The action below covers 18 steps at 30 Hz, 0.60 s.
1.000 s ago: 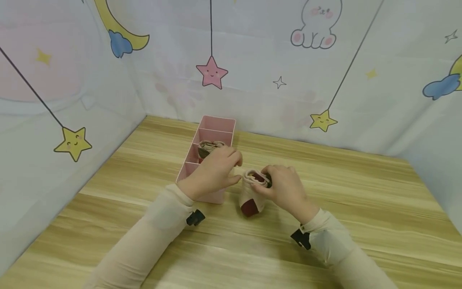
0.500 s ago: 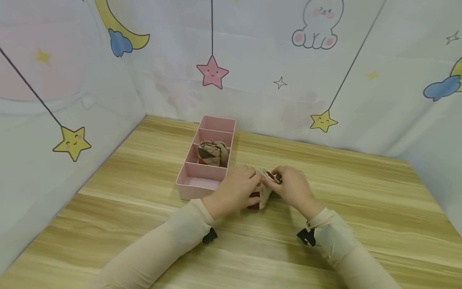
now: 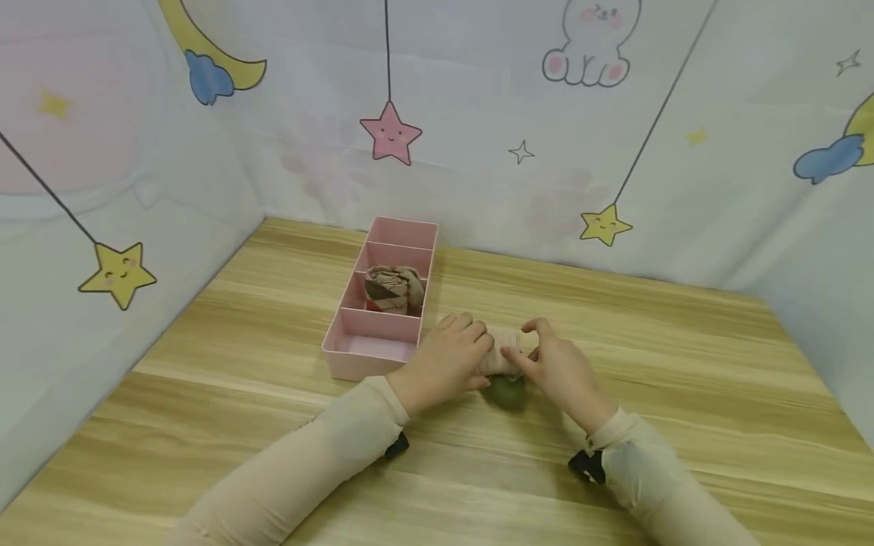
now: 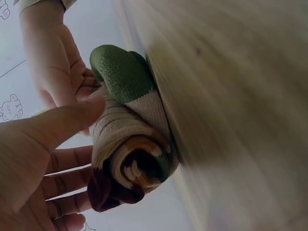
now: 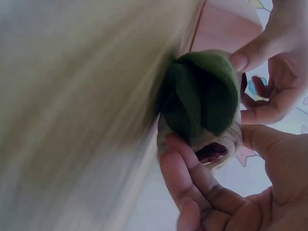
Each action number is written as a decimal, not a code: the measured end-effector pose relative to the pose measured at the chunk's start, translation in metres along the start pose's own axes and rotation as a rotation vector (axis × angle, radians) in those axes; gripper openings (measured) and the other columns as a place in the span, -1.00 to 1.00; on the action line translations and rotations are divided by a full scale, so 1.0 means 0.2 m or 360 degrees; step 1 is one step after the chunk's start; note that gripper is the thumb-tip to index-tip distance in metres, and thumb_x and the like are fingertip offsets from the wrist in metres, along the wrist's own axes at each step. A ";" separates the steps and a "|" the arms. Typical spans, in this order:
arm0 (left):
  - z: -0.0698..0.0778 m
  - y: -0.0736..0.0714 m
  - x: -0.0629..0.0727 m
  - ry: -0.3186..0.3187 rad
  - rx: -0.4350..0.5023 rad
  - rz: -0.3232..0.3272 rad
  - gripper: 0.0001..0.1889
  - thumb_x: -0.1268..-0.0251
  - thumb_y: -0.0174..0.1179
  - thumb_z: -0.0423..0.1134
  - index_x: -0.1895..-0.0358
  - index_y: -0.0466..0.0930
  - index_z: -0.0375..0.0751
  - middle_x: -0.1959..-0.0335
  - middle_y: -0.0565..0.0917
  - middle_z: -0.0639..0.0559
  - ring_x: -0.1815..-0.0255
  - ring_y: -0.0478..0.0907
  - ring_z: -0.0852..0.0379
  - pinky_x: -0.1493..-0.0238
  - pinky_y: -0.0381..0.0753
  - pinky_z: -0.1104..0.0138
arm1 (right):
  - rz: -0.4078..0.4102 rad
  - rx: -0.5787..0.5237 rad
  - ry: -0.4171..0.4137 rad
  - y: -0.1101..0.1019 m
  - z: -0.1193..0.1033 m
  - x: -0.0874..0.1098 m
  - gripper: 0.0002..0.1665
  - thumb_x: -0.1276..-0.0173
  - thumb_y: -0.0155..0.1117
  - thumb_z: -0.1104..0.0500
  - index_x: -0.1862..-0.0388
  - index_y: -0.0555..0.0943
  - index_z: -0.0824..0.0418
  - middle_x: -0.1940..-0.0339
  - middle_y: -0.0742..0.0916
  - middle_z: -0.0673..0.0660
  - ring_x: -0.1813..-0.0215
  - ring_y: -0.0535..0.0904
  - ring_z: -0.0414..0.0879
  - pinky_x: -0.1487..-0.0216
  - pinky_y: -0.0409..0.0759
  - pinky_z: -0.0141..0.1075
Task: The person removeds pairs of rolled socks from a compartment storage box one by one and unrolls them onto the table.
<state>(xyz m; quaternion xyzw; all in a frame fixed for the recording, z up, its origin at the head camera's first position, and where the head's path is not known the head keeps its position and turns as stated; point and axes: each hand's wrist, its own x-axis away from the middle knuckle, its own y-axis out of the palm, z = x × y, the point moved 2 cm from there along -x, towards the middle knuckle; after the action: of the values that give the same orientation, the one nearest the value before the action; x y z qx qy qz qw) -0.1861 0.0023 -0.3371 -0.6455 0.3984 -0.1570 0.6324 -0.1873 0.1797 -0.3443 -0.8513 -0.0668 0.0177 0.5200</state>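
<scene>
A rolled-up sock bundle [image 3: 503,355], beige with green and dark red patches, lies on its side on the table. My left hand [image 3: 447,356] holds its left end, the thumb on the roll and the fingers behind it in the left wrist view. From the other end, my right hand [image 3: 563,371] pinches it between thumb and fingers. The green part [image 5: 204,91] bulges out at the side facing me. Spiral layers of the roll [image 4: 137,166] show in the left wrist view. A second, argyle-patterned sock roll [image 3: 394,289] sits in the pink divided box [image 3: 372,367].
Left of my hands, the long pink box stands lengthwise, with several compartments. Wood-grain table [image 3: 683,364] spreads to the right and in front. A printed curtain [image 3: 478,197] with stars and a moon closes off the back and sides.
My left hand has come from over the box to the sock bundle. The bundle, upright before, is tipped onto its side with its green part toward me. The head view has shifted slightly.
</scene>
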 end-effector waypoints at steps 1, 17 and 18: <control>0.00 0.00 0.00 0.0007 -0.0006 0.0011 -0.57 0.01 0.39 0.11 0.16 0.59 -0.07 0.16 0.62 0.10 0.09 0.50 0.11 -0.02 0.46 0.28 | -0.0006 -0.0004 0.0001 0.01 0.00 0.01 -0.35 -0.39 0.13 -0.16 -0.21 0.32 0.28 0.48 0.76 0.08 0.55 0.55 -0.18 0.50 0.43 -0.31; -0.06 0.03 -0.01 0.0090 0.0160 0.0126 -0.74 -0.11 0.31 -0.11 0.12 0.62 -0.02 0.11 0.63 0.10 0.02 0.50 0.09 -0.05 0.40 0.24 | 0.0200 0.0191 -0.0185 0.02 -0.03 0.04 -0.50 -0.33 0.24 -0.10 0.05 0.42 0.28 0.26 0.66 0.21 0.38 0.53 -0.04 0.43 0.48 -0.26; -0.06 0.03 -0.01 0.0097 0.0154 0.0120 -0.74 -0.11 0.31 -0.11 0.12 0.62 -0.02 0.10 0.64 0.11 0.01 0.50 0.10 -0.05 0.40 0.24 | 0.0260 0.0209 -0.0230 0.02 -0.03 0.04 -0.52 -0.31 0.27 -0.09 0.07 0.45 0.27 0.21 0.64 0.24 0.32 0.53 -0.01 0.40 0.50 -0.23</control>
<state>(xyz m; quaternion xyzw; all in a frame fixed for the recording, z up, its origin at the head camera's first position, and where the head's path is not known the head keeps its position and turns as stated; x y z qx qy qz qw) -0.1977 -0.0031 -0.3404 -0.5936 0.4334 -0.1718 0.6560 -0.1783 0.1744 -0.3455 -0.8145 -0.0331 0.1257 0.5654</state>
